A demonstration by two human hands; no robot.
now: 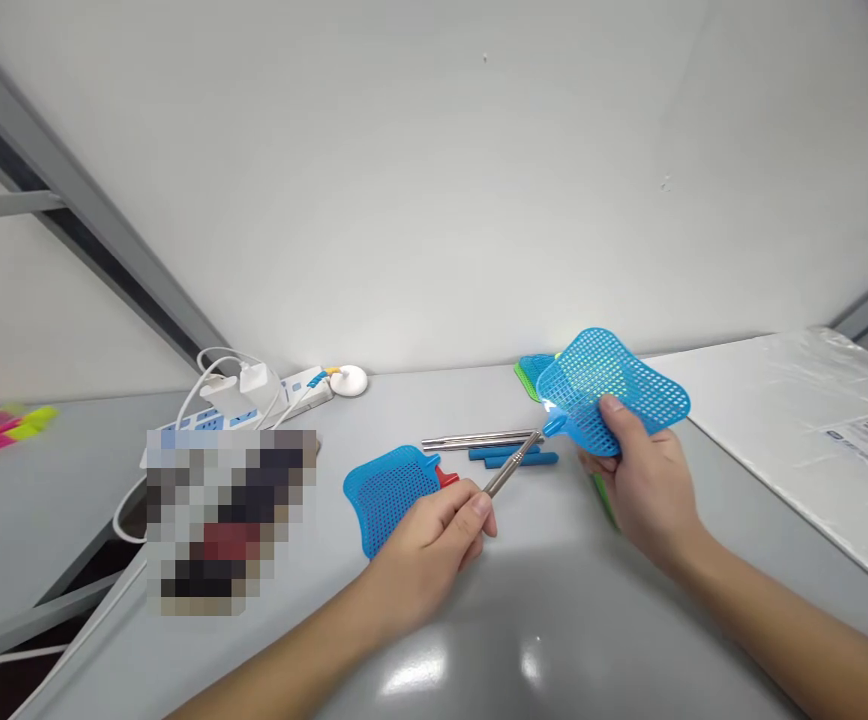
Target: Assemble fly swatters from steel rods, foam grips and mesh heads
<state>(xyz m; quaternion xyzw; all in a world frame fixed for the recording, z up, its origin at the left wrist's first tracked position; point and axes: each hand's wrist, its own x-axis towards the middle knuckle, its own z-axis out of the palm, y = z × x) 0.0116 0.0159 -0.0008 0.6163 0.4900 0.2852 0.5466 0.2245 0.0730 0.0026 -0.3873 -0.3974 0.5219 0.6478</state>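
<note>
My right hand (pixel 648 480) pinches a blue perforated fly swatter head (pixel 591 385) between thumb and fingers, above the table. In my left hand (pixel 438 535) is a metal rod (pixel 510 466), angled up to the right. Its tip meets or nearly meets the short neck of the swatter head; I cannot tell how far it is inserted. Another blue swatter head (pixel 393 490) lies beside my left hand, with a red piece (pixel 445 477) next to its neck. Behind the hands lie more metal rods (pixel 471 440) and two blue handle tubes (pixel 520 460).
Green and blue swatter heads (pixel 528 375) lie near the wall, partly hidden. A power strip (pixel 291 392) with white plugs, cables and a round white device (pixel 348 380) occupies the left. A large white wrapped panel (pixel 801 420) covers the right side. Part of the left is pixelated.
</note>
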